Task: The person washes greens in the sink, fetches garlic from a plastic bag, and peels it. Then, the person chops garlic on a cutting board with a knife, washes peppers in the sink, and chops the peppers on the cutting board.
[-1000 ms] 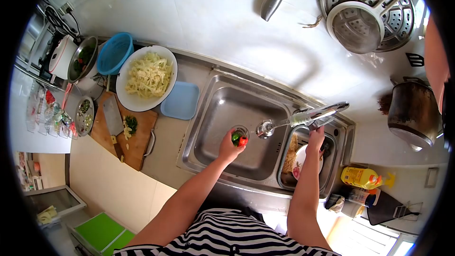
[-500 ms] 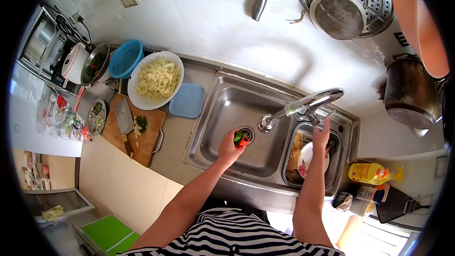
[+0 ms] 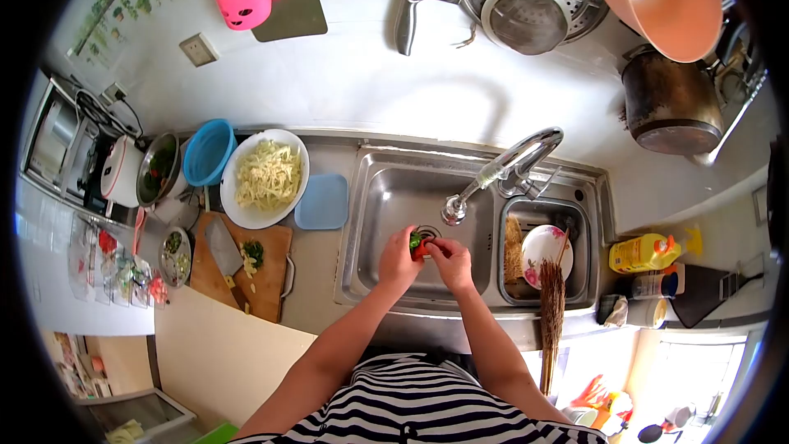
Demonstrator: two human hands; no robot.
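Over the large sink basin (image 3: 382,205), my left hand (image 3: 399,258) is closed around red and green peppers (image 3: 421,249). My right hand (image 3: 452,264) meets it from the other side, thumb and fingers pinched on the red part of the peppers. Fingers cover much of the peppers, so their number cannot be made out. Just below the hands the round drain (image 3: 428,232) partly shows. The chrome faucet (image 3: 526,148) arches over the basin, its spray head (image 3: 454,210) beyond my hands; no running water is visible.
A small basin at right holds a floral plate (image 3: 544,247) and a loofah-like scrubber (image 3: 513,248); a straw brush (image 3: 552,312) lies over its edge. Left are a blue tray (image 3: 321,202), a bowl of shredded cabbage (image 3: 268,174), and a cutting board (image 3: 267,279) with a cleaver (image 3: 222,251).
My right hand has left the faucet handle and come left to the peppers in my left hand. The camera view has shifted, bringing the straw brush into sight.
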